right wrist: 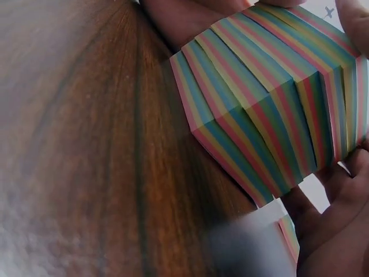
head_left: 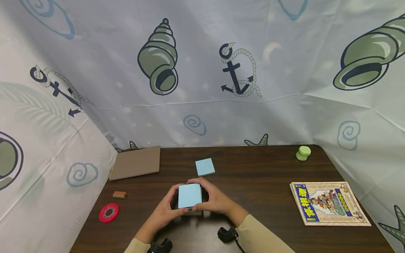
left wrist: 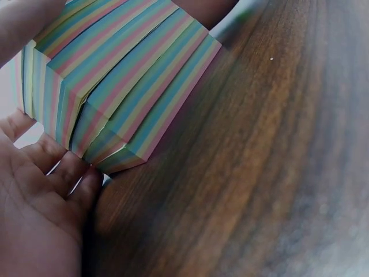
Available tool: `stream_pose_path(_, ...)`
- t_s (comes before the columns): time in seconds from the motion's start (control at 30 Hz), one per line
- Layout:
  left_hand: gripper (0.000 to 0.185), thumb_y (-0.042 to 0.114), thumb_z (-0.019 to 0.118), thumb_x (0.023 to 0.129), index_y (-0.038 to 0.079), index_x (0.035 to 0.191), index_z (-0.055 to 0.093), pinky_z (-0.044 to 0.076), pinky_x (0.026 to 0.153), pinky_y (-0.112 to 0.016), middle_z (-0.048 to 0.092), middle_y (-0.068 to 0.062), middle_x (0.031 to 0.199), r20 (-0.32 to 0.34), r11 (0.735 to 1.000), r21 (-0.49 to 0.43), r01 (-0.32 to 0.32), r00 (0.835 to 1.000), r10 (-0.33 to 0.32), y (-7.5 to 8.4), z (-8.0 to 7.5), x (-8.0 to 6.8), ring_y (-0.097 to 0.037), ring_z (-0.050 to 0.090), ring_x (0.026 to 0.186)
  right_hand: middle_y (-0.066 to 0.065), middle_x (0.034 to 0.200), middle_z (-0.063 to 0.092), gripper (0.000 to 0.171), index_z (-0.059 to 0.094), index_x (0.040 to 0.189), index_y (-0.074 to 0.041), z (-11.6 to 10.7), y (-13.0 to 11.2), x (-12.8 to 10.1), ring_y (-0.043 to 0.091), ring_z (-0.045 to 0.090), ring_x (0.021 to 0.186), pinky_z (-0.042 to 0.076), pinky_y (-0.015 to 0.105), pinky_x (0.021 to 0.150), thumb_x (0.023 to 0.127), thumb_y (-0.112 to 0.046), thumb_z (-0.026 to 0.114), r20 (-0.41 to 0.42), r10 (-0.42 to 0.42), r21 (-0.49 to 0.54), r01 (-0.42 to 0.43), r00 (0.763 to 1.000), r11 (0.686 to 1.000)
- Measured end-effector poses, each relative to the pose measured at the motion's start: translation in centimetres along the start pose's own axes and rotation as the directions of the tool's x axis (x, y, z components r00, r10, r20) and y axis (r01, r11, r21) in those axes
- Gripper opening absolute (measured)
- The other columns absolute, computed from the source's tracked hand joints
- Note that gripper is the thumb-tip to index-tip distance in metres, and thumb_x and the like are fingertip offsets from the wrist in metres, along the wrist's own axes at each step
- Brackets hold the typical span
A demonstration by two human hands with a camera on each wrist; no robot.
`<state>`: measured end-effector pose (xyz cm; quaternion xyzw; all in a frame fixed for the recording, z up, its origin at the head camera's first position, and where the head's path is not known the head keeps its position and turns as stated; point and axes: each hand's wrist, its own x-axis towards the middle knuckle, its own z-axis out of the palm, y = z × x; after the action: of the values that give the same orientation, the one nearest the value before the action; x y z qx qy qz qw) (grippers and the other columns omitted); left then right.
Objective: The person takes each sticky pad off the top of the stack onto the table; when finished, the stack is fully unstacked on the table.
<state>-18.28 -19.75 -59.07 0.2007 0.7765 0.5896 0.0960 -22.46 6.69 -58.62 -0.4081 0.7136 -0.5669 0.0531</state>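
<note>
A tall stack of sticky note pads (head_left: 190,195), light blue on top, stands on the table between my two hands. Striped sides in pink, yellow, green and blue show in the left wrist view, where the pads (left wrist: 132,75) sit slightly out of line with one another. My left hand (head_left: 164,211) grips the stack's left side, thumb at the front and fingers toward the back. On the opposite side, my right hand (head_left: 218,199) holds it with the thumb in front and fingers at the far edge. Just behind lies a separate light blue pad (head_left: 205,167).
A brown board (head_left: 136,163) lies at the back left. Nearer are a small orange block (head_left: 119,194) and a red ring-shaped roll (head_left: 109,212). A light green knob-shaped object (head_left: 303,153) stands at the back right, behind a printed booklet stack (head_left: 327,203). Patterned cloth (head_left: 202,70) hangs behind the table.
</note>
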Motion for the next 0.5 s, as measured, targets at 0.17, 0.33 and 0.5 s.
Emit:
stream_pose_path(0.17,0.079,0.016,0.086,0.094,0.023,0.159,0.042,0.045,0.106,-0.025,0.055,-0.007,0.153,-0.012,0.999,0.002,0.034,0.999,-0.034,0.09,0.07,0.06,-0.017,0.057,0.129,0.002,0.149,0.062,0.078,0.051,0.158,-0.012,0.01,-0.14,-0.06,0.015,0.061,0.123,0.051,0.038,0.107,0.091,-0.021,0.091,-0.007,0.079,0.020,-0.078,0.997,0.997)
stream_pose_path(0.33,0.078,0.019,0.087,0.094,0.024,0.159,0.044,0.041,0.109,-0.022,0.056,-0.007,0.154,-0.020,0.999,0.017,0.052,0.998,-0.052,-0.04,0.06,0.07,-0.016,0.057,0.131,0.002,0.142,0.065,0.075,0.052,0.156,-0.010,0.01,-0.15,-0.02,0.015,0.062,0.118,0.053,0.037,0.103,0.092,-0.021,0.089,-0.015,0.098,0.036,-0.097,0.995,0.995)
stream_pose_path(0.5,0.078,0.019,0.087,0.094,0.023,0.160,0.045,0.039,0.111,-0.021,0.056,-0.007,0.157,-0.025,0.997,0.009,0.082,0.996,-0.082,-0.24,-0.03,0.15,-0.017,0.054,0.136,0.004,0.140,0.065,0.073,0.052,0.157,-0.013,0.01,-0.15,0.00,0.015,0.064,0.115,0.055,0.037,0.099,0.093,-0.020,0.088,-0.018,0.101,0.069,-0.099,0.995,0.993)
